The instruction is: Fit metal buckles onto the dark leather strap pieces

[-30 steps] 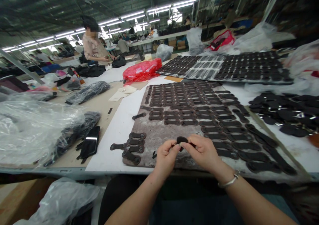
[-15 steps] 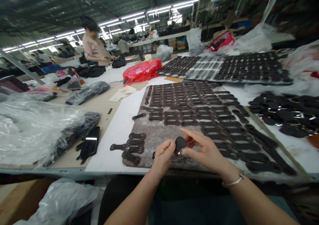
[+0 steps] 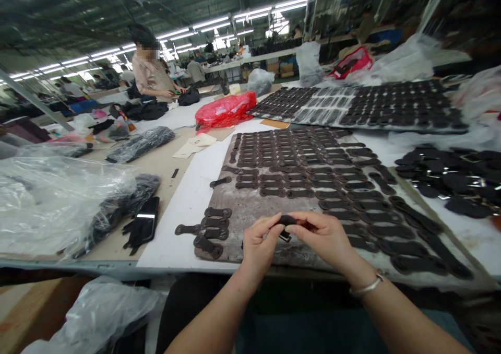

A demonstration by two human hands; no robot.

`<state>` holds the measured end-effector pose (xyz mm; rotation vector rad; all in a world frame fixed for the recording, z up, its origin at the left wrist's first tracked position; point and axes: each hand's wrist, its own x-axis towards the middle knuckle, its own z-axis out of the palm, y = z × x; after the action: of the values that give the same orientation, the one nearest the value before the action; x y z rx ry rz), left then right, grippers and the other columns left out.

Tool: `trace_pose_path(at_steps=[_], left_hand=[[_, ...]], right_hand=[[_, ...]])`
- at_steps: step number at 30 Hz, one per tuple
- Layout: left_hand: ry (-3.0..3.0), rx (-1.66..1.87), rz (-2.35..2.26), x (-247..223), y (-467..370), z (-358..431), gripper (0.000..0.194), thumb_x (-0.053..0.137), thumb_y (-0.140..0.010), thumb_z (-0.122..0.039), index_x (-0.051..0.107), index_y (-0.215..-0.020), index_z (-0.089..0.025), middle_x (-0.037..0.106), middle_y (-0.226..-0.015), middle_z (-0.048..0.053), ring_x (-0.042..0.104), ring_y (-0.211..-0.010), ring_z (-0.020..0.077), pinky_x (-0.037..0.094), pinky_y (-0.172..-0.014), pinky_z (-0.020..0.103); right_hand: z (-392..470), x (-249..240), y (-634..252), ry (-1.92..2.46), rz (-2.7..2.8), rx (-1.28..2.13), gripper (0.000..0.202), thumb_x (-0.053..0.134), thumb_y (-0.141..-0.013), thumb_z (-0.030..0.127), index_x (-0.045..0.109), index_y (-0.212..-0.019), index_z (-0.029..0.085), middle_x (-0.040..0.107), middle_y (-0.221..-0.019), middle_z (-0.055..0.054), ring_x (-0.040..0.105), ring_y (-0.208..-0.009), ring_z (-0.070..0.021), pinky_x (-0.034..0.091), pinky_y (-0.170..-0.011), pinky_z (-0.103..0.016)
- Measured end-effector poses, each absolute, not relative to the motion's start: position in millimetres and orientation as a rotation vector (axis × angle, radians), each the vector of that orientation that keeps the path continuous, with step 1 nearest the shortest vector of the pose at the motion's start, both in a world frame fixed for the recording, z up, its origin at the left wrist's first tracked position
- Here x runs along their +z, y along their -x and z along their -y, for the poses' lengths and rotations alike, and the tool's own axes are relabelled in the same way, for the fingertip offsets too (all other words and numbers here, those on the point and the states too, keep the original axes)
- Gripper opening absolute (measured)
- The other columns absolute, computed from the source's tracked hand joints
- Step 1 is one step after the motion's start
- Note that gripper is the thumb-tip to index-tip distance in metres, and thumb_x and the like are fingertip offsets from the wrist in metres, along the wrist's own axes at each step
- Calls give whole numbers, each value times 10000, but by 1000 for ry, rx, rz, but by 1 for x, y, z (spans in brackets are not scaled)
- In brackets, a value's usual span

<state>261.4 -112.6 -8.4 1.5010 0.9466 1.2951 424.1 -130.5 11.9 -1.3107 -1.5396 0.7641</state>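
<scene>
Between my two hands is a black leather tab [image 3: 287, 220] with a small metal buckle [image 3: 285, 235] hanging under it. My left hand [image 3: 261, 239] pinches its left edge, and my right hand [image 3: 319, 236] pinches the right edge with thumb and fingers. The tab looks bent, its rounded end turned up on edge; parts of it are hidden by my fingers. Beneath my hands lies a grey board [image 3: 250, 205] covered with rows of dark strap pieces [image 3: 299, 193] with rounded ends. A small group of the same pieces [image 3: 213, 231] sits left of my left hand.
At right is a pile of black tabs with metal buckles [image 3: 450, 179]. Behind stands a second board of strap pieces [image 3: 403, 103]. A red plastic bag [image 3: 225, 109], clear plastic wrap [image 3: 58, 202] and a phone [image 3: 144, 222] lie leftward. A co-worker [image 3: 151, 74] stands across the table.
My right hand has closed in from the right and now grips the tab too. The tab has turned from facing me to edge-on and bent.
</scene>
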Motion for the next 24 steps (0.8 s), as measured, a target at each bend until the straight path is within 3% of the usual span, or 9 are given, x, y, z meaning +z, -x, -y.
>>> trace_pose_path(at_steps=[11, 18, 24], left_hand=[[-1017, 1191, -925, -8, -263, 111, 115, 720, -684, -245, 705, -734, -143, 709, -743, 29, 625, -701, 142, 486, -696, 264], [-945, 1175, -846, -10, -263, 110, 143, 657, -750, -278, 633, -783, -141, 635, -707, -7, 555, -662, 100, 428, -655, 218], [-953, 1134, -865, -9, -264, 109, 157, 663, -740, -283, 612, -742, -134, 576, -653, -25, 500, -621, 84, 388, -625, 198]], right_hand=[[135, 11, -416, 1258, 1619, 599, 127, 682, -773, 305, 725, -851, 214, 678, -718, -26, 621, -613, -162, 498, -571, -263], [130, 6, -409, 1354, 1518, 892, 215, 625, -798, 362, 683, -908, 187, 620, -624, 7, 558, -533, -129, 435, -480, -221], [129, 13, -415, 1387, 1807, 701, 341, 543, -859, 349, 535, -565, 175, 467, -512, 38, 449, -506, -99, 321, -493, -222]])
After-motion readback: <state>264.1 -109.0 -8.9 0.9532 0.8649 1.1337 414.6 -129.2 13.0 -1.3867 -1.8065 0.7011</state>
